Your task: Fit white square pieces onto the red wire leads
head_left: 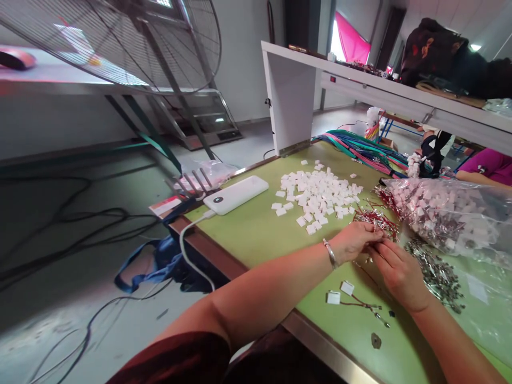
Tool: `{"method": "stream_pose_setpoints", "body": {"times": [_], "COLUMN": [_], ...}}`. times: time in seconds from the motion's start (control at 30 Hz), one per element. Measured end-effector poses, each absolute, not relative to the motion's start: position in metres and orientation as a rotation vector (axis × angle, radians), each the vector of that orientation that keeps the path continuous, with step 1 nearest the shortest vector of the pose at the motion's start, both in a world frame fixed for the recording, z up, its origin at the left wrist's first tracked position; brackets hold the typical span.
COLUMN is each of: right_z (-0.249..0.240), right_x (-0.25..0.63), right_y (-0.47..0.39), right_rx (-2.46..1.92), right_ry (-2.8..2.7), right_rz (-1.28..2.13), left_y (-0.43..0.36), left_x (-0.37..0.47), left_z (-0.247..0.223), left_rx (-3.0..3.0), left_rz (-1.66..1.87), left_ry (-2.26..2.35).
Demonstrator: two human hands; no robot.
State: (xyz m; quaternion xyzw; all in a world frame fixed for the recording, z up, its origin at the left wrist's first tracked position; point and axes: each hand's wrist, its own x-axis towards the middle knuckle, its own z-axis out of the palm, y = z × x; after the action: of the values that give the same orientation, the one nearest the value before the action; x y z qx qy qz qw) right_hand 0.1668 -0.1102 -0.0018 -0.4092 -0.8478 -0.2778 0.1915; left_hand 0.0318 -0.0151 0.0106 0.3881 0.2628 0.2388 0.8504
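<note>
My left hand (357, 241) and my right hand (402, 273) meet at the fingertips over the green tabletop, both pinched closed. Whatever they hold is too small and too covered by the fingers to make out. Just behind them lies a bundle of short red wires (376, 217) with shiny metal ends. Below the hands, two white connectors (333, 297) with short brown-red leads and metal tips rest on the table. To the right of my right hand is a heap of small metal terminals (438, 277). Further back spreads a loose pile of white connector housings (322, 192).
A clear bag of white parts (452, 208) lies at the right. A white power bank (237, 195) with a cable sits along the left edge. Colored cable bundles (360, 146) lie at the back under a raised white shelf (380, 80). A large fan (160, 48) stands left.
</note>
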Motion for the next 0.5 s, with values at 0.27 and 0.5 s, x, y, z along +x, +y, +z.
{"method": "stream_pose_setpoints", "body": {"times": [0.27,0.5], "right_z": [0.018,0.0], "right_x": [0.222,0.255], "right_y": [-0.143,-0.146], "right_rx": [-1.681,-2.08], "right_ry": [-1.87,-1.775], "right_rz": [-0.441,-0.05], "left_y": [-0.006,-0.01], "left_x": [0.029,0.034], "left_z": [0.012,0.004], "left_rx": [1.186,1.547], "left_rz": [0.518,0.477], "left_ry": [0.666,0.781]}}
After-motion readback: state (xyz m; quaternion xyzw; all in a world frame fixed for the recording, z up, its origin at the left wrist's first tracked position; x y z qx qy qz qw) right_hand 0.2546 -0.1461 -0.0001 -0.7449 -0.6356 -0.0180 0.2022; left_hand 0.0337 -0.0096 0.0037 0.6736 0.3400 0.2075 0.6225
